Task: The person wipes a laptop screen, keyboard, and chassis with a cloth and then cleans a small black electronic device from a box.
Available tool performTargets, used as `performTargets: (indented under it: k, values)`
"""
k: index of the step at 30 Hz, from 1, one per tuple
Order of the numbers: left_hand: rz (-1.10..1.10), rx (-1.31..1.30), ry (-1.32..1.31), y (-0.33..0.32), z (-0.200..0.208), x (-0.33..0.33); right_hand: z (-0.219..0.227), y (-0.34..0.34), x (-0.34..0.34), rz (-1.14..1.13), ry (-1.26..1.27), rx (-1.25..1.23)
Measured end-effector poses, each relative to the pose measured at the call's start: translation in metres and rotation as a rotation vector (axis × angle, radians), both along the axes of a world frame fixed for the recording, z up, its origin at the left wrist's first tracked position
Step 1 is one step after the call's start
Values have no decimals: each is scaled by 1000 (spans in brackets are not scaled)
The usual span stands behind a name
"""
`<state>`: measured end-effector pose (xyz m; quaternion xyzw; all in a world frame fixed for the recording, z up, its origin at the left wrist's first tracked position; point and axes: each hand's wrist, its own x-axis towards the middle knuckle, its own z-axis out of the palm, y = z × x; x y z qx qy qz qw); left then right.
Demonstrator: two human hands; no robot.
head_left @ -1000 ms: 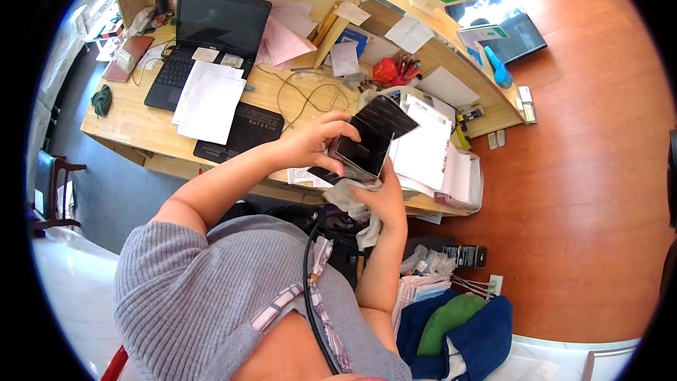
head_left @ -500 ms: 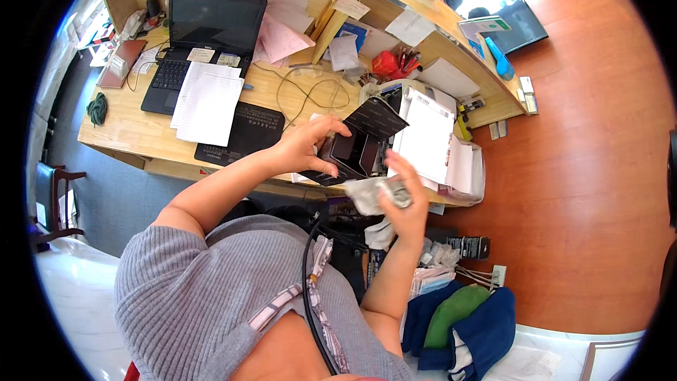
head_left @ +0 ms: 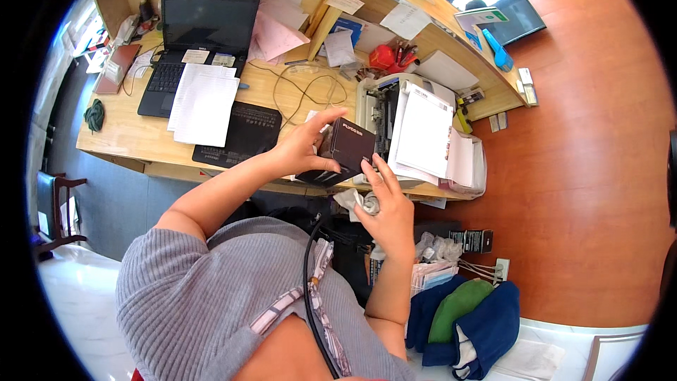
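A small black box [head_left: 353, 144] is up in front of me above the desk's front edge, its lid down. My left hand [head_left: 302, 149] grips its left side, with the thumb on the near side and fingers around the far side. On the lid's right edge rest the fingertips of my right hand [head_left: 388, 213]. A crumpled white cloth or tissue [head_left: 347, 202] is tucked in that same hand, against the palm and curled fingers. What is inside the box is hidden.
On the wooden desk [head_left: 113, 130] are a laptop [head_left: 209, 25], papers [head_left: 206, 109], a black mat [head_left: 250, 134] and a loose cable [head_left: 300, 95]. A printer [head_left: 377, 109] with papers on top stands right of the box. Blue and green cloths [head_left: 458, 310] lie low at the right.
The box's lid, raised before, is now folded down. My right hand has moved left and up against the lid, carrying the crumpled white cloth or tissue. The left hand keeps its grip.
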<state>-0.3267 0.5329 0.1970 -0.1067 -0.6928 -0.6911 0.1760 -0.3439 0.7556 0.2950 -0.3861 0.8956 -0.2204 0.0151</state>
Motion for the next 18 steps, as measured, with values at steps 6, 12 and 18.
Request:
performTargets:
  k: [6, 12, 18]
  values:
    - [-11, -326, -1, 12, 12, -1, -12, 34, -10, -66, 187, -323]
    - [-28, -334, -18, 38, 18, 5, -11, 57, -4, -203, 99, -199]
    - [28, -467, -30, 65, 16, 13, -31, 83, -7, -215, 114, -428]
